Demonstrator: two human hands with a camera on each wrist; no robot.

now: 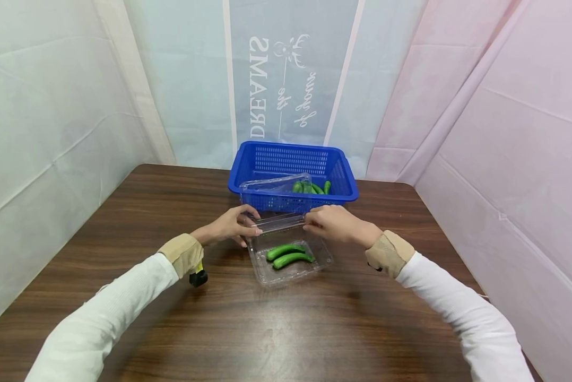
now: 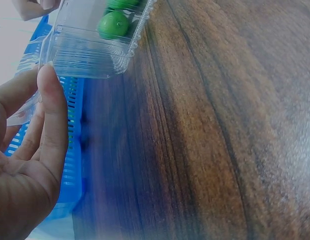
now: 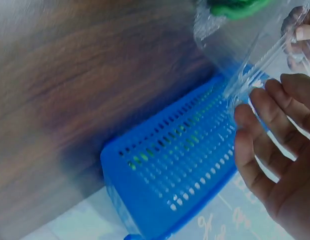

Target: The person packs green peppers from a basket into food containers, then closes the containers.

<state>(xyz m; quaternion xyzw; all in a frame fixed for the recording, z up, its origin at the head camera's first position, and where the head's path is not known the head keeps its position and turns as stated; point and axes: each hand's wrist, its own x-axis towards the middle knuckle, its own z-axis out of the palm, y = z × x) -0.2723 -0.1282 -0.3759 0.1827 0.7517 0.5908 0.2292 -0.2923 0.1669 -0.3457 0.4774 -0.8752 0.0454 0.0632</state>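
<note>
A clear plastic clamshell box (image 1: 293,273) lies on the table with its lid (image 1: 271,185) raised at the back, overlapping the basket in the head view. Inside its base are two smooth, curved green vegetables (image 1: 293,259) like small cucumbers, side by side. My left hand (image 1: 231,225) pinches the box's left edge near the fold between thumb and fingers; the left wrist view shows the thumb (image 2: 51,92) on the plastic. On the opposite side, my right hand (image 1: 336,223) grips the lid's right edge near the fold, fingers curled (image 3: 267,117).
Just behind the box stands a blue perforated basket (image 1: 293,200) with several more green vegetables (image 1: 326,187) in it. The brown wooden table (image 1: 286,334) ends at a printed cloth backdrop (image 1: 195,79), with pale cloth walls on both sides.
</note>
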